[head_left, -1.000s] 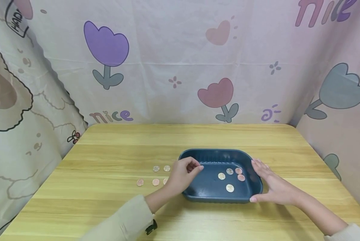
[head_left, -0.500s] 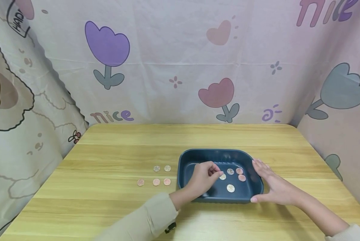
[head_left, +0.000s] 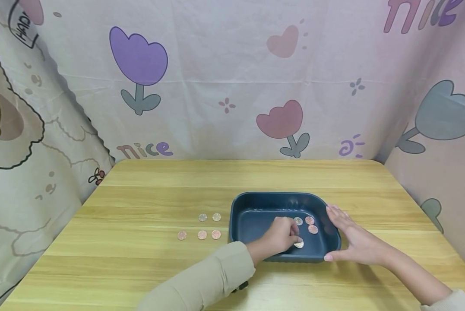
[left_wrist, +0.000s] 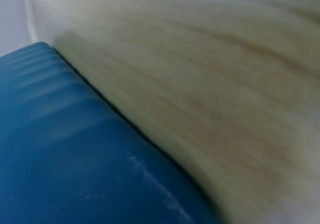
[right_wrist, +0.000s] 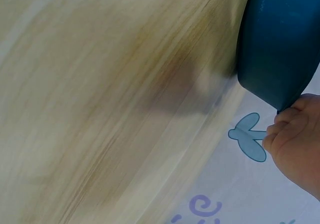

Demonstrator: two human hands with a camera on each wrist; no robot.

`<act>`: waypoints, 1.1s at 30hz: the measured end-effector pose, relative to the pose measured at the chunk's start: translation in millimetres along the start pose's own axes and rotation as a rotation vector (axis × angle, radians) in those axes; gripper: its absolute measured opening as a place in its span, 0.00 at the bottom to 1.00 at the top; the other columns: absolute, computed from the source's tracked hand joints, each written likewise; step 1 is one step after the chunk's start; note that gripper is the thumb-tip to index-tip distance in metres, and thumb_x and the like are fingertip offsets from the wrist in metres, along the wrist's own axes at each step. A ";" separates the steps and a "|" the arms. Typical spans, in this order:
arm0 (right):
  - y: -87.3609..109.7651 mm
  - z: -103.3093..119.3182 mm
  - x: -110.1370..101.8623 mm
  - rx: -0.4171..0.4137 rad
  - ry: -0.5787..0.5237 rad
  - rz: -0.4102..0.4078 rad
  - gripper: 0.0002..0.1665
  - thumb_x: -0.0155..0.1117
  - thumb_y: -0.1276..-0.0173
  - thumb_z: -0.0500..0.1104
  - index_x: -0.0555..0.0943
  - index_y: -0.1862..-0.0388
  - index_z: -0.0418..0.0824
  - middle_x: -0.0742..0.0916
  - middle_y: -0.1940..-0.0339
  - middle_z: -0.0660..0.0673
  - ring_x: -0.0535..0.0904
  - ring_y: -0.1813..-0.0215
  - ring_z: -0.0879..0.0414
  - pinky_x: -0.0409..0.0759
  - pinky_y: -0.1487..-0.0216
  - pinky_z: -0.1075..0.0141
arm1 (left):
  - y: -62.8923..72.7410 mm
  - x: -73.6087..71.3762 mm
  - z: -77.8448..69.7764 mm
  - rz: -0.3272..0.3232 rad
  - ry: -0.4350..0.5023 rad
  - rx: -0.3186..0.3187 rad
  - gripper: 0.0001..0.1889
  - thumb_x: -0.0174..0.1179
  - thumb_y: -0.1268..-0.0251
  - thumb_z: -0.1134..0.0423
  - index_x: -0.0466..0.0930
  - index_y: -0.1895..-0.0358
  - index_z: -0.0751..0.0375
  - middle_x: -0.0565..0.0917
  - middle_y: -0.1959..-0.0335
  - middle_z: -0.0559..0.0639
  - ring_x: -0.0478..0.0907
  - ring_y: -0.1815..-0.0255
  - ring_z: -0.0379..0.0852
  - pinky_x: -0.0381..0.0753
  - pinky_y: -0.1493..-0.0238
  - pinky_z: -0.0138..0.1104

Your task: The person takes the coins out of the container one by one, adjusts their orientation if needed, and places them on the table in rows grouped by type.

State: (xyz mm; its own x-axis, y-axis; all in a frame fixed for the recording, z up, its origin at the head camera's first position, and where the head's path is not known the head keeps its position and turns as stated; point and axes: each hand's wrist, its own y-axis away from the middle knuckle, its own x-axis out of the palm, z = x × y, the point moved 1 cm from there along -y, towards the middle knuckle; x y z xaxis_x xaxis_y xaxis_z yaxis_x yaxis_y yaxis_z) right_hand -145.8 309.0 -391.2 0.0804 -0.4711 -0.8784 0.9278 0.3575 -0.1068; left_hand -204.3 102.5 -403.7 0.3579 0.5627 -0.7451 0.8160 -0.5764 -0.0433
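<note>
A dark blue tray (head_left: 255,258) with rounded corners stands on the table. My left hand (head_left: 280,235) reaches down inside it, thumb and fingers bent close together at a pale gold coin (head_left: 300,245), which the thumb partly covers. I cannot tell whether the fingers pinch a coin. Beyond the hand lie a silvery coin (head_left: 298,221) and two copper coins, an upper one (head_left: 309,220) and a lower one (head_left: 313,229). My right hand (head_left: 354,242) grips the tray's right end, fingers at the far corner, thumb at the near one. The right wrist view shows its fingers (right_wrist: 287,121) at the rim.
Left of the tray, two silvery coins (head_left: 210,217) lie above a row of copper coins (head_left: 202,235) on the wooden table (head_left: 119,242). A printed cloth (head_left: 216,56) hangs behind and at both sides. The tray's ribbed outer wall (left_wrist: 60,119) fills the left wrist view's lower left.
My left hand has moved right and down, from the tray's left side to its coins, and covers one gold coin seen earlier. The right hand and tray have stayed in place.
</note>
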 end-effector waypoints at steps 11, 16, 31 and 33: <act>-0.7 0.9 -0.7 -0.003 0.001 -0.002 0.68 0.73 0.55 0.61 0.46 0.27 0.33 0.52 0.26 0.31 0.40 0.24 0.40 0.30 0.43 0.93 | -8.4 8.6 -3.2 0.080 -0.234 -0.075 0.10 0.72 0.54 0.60 0.81 0.69 0.56 0.77 0.78 0.42 0.70 0.76 0.33 0.72 0.71 0.23; -0.9 0.7 -1.4 -0.005 0.000 -0.005 0.68 0.73 0.55 0.61 0.46 0.27 0.32 0.53 0.26 0.30 0.42 0.25 0.37 0.30 0.43 0.92 | -9.1 9.7 -3.4 0.082 -0.279 -0.060 0.09 0.72 0.54 0.60 0.80 0.73 0.56 0.75 0.81 0.41 0.69 0.78 0.33 0.71 0.73 0.23; 1.7 0.0 0.1 0.037 -0.051 0.005 0.68 0.73 0.55 0.61 0.45 0.26 0.37 0.53 0.26 0.30 0.42 0.26 0.34 0.32 0.32 0.69 | -4.5 4.4 -4.2 0.034 -0.217 -0.082 0.12 0.65 0.45 0.67 0.79 0.85 0.55 0.82 0.82 0.40 0.75 0.78 0.31 0.70 0.77 0.22; 1.3 -0.2 -0.4 0.032 -0.046 0.004 0.68 0.73 0.54 0.60 0.45 0.26 0.37 0.52 0.26 0.30 0.42 0.25 0.35 0.33 0.30 0.67 | -2.7 2.5 -3.4 0.031 -0.196 -0.066 0.14 0.62 0.45 0.70 0.79 0.87 0.57 0.83 0.82 0.40 0.77 0.77 0.30 0.69 0.77 0.22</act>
State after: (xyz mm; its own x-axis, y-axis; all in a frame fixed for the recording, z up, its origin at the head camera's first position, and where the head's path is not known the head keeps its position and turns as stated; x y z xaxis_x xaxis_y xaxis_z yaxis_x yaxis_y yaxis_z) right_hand -144.7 309.8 -391.1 0.1004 -0.5068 -0.8562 0.9386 0.3338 -0.0876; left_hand -204.1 107.5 -403.1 0.2933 0.4157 -0.8609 0.8362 -0.5480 0.0202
